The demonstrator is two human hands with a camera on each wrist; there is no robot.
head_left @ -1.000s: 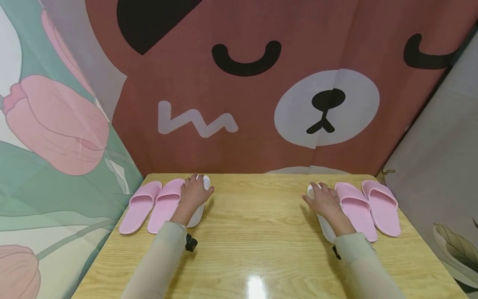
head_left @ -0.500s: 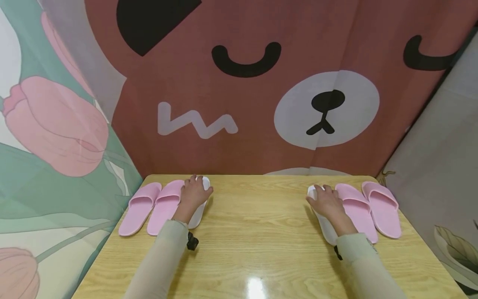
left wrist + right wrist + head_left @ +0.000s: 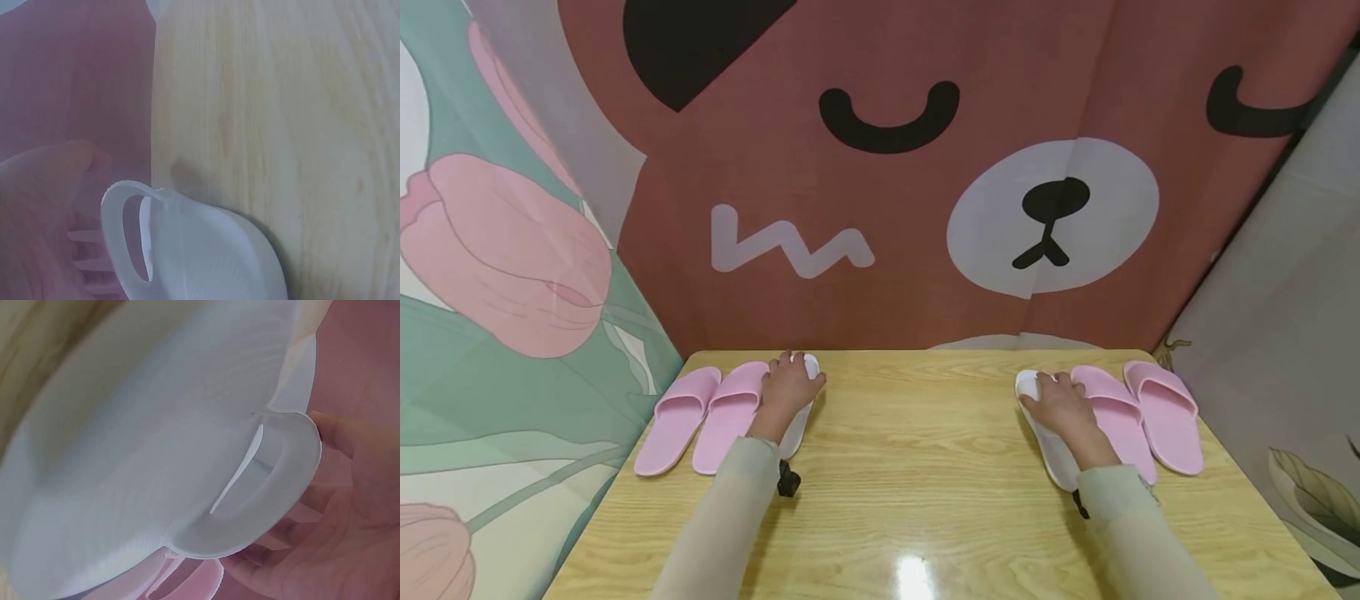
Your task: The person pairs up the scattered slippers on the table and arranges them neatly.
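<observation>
On the table's left side lies a white slipper [image 3: 797, 435], partly under my left hand [image 3: 786, 392]. In the left wrist view my left thumb [image 3: 69, 156] is stretched out, apart from the white slipper's strap [image 3: 115, 234], with fingers partly hidden behind it. Another white slipper [image 3: 1051, 460] lies on the right, toe toward the back. My right hand [image 3: 1062, 408] is over its strap. In the right wrist view the thumb and bent fingers grip the strap [image 3: 275, 506] from its two sides.
Two pink slippers stand left of the left hand: an outer one [image 3: 662, 442] and an inner one [image 3: 722, 433]. To the right are an inner pink slipper [image 3: 1123, 433] and an outer one [image 3: 1172, 429]. A bear-print cloth [image 3: 887, 308] hangs behind the wooden table [image 3: 917, 450].
My right hand has shifted slightly right and its thumb has drawn in to the white slipper's strap, baring more of the toe. My left hand has hardly moved.
</observation>
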